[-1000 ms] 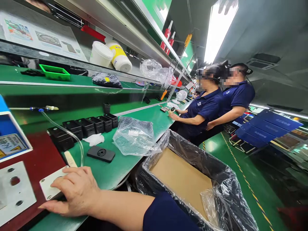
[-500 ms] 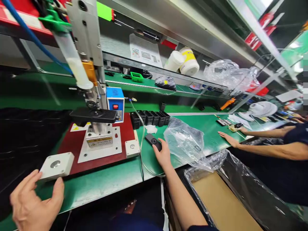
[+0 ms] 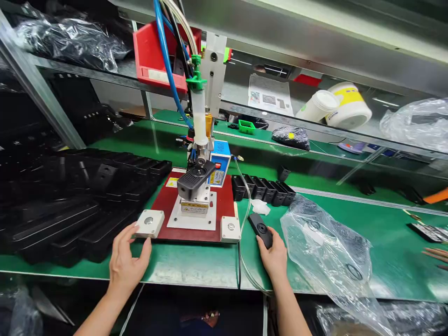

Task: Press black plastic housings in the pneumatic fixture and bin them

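Observation:
My left hand [image 3: 128, 257] is open, its fingers and thumb spread around the front left corner of a white button box [image 3: 150, 223] and touching it. My right hand [image 3: 275, 255] grips the near end of a long black plastic housing [image 3: 258, 225] with a round recess, low over the green bench top. Between my hands stands a dispensing machine with an upright syringe [image 3: 199, 114]. A similar black housing [image 3: 196, 179] sits slantwise on its fixture, right under the nozzle. A second button box [image 3: 230, 228] is at the right corner of the red base [image 3: 159, 200].
Many black housings [image 3: 84, 205] are piled on the left. A row of black parts [image 3: 262, 189] stands behind my right hand, beside a crumpled white tissue [image 3: 261, 207]. A clear plastic bag [image 3: 325, 247] and a thin hose [image 3: 245, 266] lie right. Another person's fingers [image 3: 436, 254] show at the right edge.
My view has swung left, bringing in the black pile. The housing under the nozzle has turned from crosswise to slanting. My hands keep their places, the right one still holding its housing.

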Demonstrator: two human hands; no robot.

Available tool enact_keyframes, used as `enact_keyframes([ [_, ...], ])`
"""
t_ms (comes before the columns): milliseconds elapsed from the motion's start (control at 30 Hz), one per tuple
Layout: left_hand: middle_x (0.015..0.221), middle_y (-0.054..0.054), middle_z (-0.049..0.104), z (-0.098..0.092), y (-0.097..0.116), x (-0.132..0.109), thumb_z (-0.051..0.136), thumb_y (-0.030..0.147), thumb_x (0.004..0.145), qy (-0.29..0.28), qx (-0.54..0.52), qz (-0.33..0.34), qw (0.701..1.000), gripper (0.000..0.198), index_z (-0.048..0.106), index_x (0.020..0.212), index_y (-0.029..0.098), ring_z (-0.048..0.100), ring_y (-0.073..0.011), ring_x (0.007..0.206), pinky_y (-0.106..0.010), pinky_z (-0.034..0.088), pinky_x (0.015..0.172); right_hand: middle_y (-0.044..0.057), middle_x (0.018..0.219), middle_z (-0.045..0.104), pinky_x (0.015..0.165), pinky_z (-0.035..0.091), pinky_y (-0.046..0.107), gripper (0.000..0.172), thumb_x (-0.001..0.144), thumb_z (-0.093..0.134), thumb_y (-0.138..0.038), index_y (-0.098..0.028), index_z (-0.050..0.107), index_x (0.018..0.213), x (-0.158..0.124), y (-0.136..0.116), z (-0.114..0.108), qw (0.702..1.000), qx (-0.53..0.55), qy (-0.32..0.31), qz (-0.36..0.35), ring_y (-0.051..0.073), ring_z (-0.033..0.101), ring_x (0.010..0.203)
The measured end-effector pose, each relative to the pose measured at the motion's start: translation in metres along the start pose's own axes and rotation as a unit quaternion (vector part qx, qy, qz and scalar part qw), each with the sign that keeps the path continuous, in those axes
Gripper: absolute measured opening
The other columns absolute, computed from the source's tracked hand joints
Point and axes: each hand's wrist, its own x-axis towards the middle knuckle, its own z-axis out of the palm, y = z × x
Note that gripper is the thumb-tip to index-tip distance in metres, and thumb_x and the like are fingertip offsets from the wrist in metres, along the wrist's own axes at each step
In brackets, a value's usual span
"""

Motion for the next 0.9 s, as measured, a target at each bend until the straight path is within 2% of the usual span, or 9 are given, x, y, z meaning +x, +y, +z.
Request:
enact_keyframes([
  [233,0.120,-0.020,0.057,0.0013,-0.0029,-0.0017,0.066,0.021,0.081,0.003,0.002,0.003,1.000,0.047,0.048,0.123,0.011,0.060,-0.0274,0.105,-0.035,0.057,0.072,0.012,0.108,0.064,0.085,0.049,0.045,0.054,0.081,0.052,-0.058,-0.018,0.052,0.118,-0.0007,-0.0038,-0.0036,0.998,0.041,-0.005,0.044,0.029,0.061,0.098],
  [467,0.119,-0.020,0.058,0.0028,-0.0042,-0.0025,0.065,0.020,0.081,0.004,0.000,0.011,1.000,0.045,0.049,0.122,0.010,0.060,-0.0266,0.104,-0.034,0.058,0.071,0.012,0.107,0.065,0.084,0.047,0.046,0.047,0.085,0.048,-0.055,-0.019,0.053,0.114,-0.0001,-0.0055,-0.0026,1.000,0.000,-0.006,-0.007,0.030,0.060,0.098],
  [900,0.119,-0.019,0.058,0.0039,-0.0030,-0.0014,0.063,0.021,0.082,0.010,0.000,0.000,1.000,0.043,0.051,0.122,0.010,0.060,-0.0253,0.101,-0.033,0.057,0.070,0.010,0.108,0.064,0.081,0.047,0.044,0.045,0.088,0.044,-0.055,-0.020,0.053,0.115,-0.0001,-0.0062,-0.0029,0.999,-0.024,-0.020,-0.013,0.030,0.059,0.099],
])
